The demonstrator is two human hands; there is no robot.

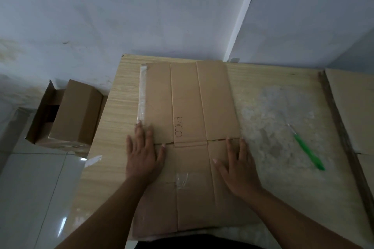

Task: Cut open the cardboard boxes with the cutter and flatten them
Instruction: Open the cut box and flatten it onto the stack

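Both palms are down on the flattened brown cardboard box (188, 107), the one printed PICO, which lies across the middle of the light wood-grain table (119, 97). The left hand (141, 157) presses near the sheet's left edge and the right hand (237, 170) near its right edge. The fingers (242, 147) of both are straight and spread, gripping nothing.

This looks like the flattening press, and this box looks nearly done. To do it well, push along the fold line running left to right just under the fingertips. The near flaps meet the panels there, and that crease is where the board would spring up. Lean weight through the heels of the hands, then sweep outward toward the far end.

Watch the strip of clear tape (142, 95) along the left edge, which could stick to skin or table. The green-handled cutter (308, 152) lies on the table well to the right, apart from both hands. Off the table's left side, on the floor, an unflattened brown cardboard box (79, 111) waits, likely next.
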